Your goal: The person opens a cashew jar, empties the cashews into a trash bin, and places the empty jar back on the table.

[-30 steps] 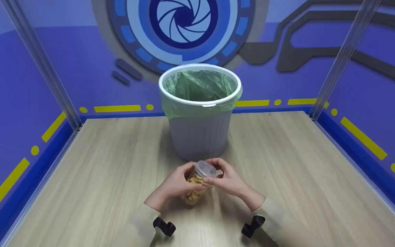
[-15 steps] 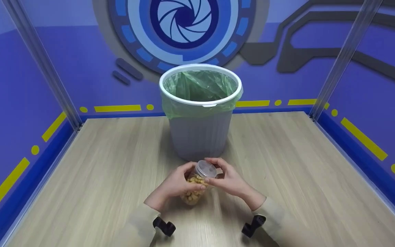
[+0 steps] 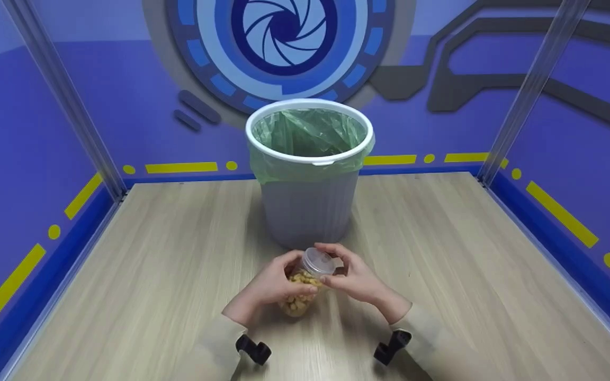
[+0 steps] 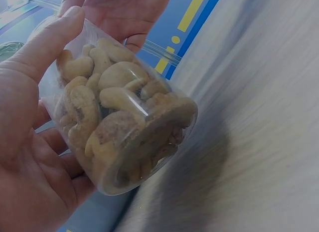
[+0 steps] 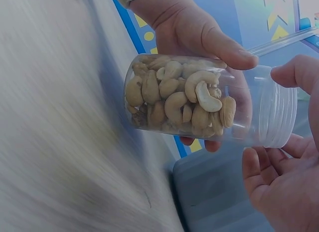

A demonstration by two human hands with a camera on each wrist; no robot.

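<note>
A clear plastic jar of cashews [image 3: 298,304] is tilted in front of the bin, its top leaning away to the right. My left hand [image 3: 270,283] grips the jar's body, with the thumb across the near side and fingers behind. In the right wrist view several cashews [image 5: 174,105] fill the lower part of the jar. The clear ridged lid [image 3: 319,261] sits at the top. My right hand [image 3: 355,275] holds the lid's edge between the thumb and curled fingers. The jar's base [image 4: 149,152] faces the left wrist camera, above the table.
A grey bin [image 3: 307,209] with a white rim and a green bag liner [image 3: 310,129] stands just beyond my hands. The wooden table [image 3: 178,238] is bounded by blue patterned walls [image 3: 82,106] on the back and both sides.
My right thumb has slid slightly to the right along the lid's edge, with a small shift of the right hand. The jar and my left hand stay nearly still.
</note>
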